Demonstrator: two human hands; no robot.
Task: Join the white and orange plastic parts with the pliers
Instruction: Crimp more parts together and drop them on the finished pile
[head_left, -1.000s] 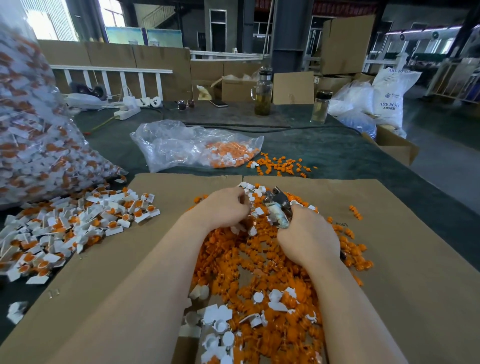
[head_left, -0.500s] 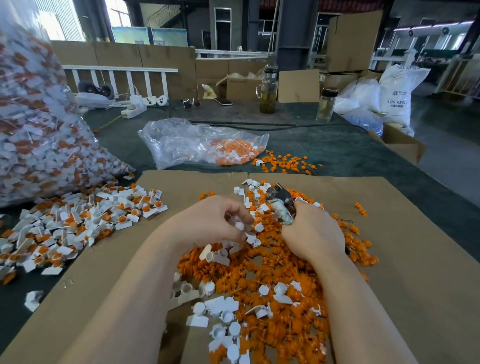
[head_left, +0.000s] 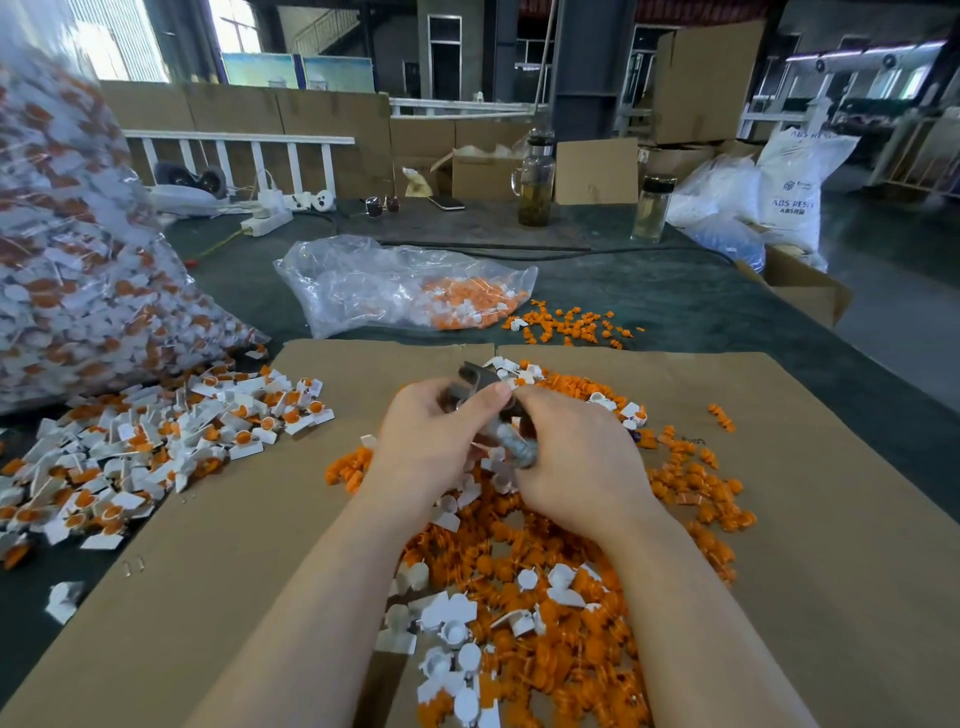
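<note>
A heap of loose orange plastic parts (head_left: 524, 566) mixed with white plastic parts (head_left: 449, 621) covers the middle of the cardboard sheet (head_left: 810, 519). Above the heap my right hand (head_left: 582, 467) grips the handles of the grey pliers (head_left: 475, 382), whose jaws point away from me. My left hand (head_left: 431, 441) is at the jaws, its thumb and fingers curled around them; whatever it pinches there is hidden. A pile of joined white-and-orange pieces (head_left: 156, 452) lies to the left.
A big clear sack of joined pieces (head_left: 62, 270) fills the left edge. Behind the cardboard lie a half-full plastic bag (head_left: 405, 286) and scattered orange parts (head_left: 566, 325). Two bottles (head_left: 535, 182), cardboard boxes (head_left: 595, 171) and white sacks (head_left: 795, 182) stand at the back.
My left hand has come up from the heap to the pliers' jaws. My right hand has raised the pliers slightly towards it, so both hands now meet.
</note>
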